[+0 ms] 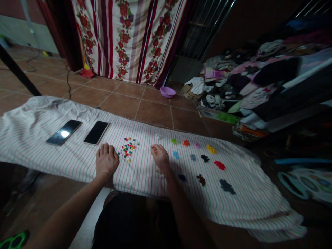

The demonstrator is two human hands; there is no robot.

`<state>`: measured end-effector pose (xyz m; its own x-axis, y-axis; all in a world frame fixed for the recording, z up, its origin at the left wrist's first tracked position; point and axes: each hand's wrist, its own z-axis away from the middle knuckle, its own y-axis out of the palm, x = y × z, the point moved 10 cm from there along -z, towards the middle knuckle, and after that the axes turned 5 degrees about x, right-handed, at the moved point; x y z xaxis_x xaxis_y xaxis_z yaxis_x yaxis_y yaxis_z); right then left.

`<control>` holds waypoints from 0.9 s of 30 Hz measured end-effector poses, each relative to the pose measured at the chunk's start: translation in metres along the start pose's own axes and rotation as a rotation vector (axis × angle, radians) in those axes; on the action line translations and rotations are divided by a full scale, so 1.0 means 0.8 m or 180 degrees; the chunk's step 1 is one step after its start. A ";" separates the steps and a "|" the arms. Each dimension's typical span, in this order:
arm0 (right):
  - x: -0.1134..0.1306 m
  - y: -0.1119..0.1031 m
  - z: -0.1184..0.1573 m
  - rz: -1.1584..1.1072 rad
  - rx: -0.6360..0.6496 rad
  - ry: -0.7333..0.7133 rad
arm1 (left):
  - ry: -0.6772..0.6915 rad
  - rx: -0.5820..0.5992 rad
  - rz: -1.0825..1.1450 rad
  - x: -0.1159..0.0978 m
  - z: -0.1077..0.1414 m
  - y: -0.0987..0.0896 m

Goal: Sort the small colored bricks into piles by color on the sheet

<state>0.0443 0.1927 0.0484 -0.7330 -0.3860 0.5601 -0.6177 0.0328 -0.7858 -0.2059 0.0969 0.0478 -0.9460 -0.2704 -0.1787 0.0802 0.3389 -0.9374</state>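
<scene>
My left hand (106,160) lies flat on the striped cloth (85,162), fingers stretched forward, beside a loose scatter of small mixed-colour pieces (128,149). To the right of that scatter, my right hand (160,157) hovers low over or rests on the cloth, thumb and fingertips pinched together. Whatever sits in the pinch is too small to name. Just beyond it is a white pile (157,136). Single-colour piles spread rightward, among them lime green (174,141), light blue (176,155), yellow (211,149), red (219,165) and dark grey (227,186). A pale pile (158,172) is partly hidden by my right wrist.
Two phones, one with a glare spot (64,133) and one dark-screened (96,132), lie left of the scatter. Beyond the table are a purple basin (167,92), a floral curtain (124,38) and heaped clothes (233,76) at right.
</scene>
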 end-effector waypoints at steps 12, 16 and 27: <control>-0.054 -0.029 0.012 0.0398 -0.0299 0.0249 | 0.0024 -0.0055 -0.0009 0.001 0.000 0.001; -0.057 -0.024 0.013 0.0399 -0.0274 0.0202 | 0.0027 -0.0093 0.0007 0.002 0.000 0.001; -0.052 -0.026 0.011 0.0426 -0.0157 0.0149 | -0.0023 0.0023 -0.0052 0.002 -0.001 0.003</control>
<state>0.0904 0.2001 0.0390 -0.8216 -0.3318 0.4636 -0.5258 0.1270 -0.8411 -0.2072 0.0981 0.0451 -0.9449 -0.2823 -0.1655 0.0671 0.3280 -0.9423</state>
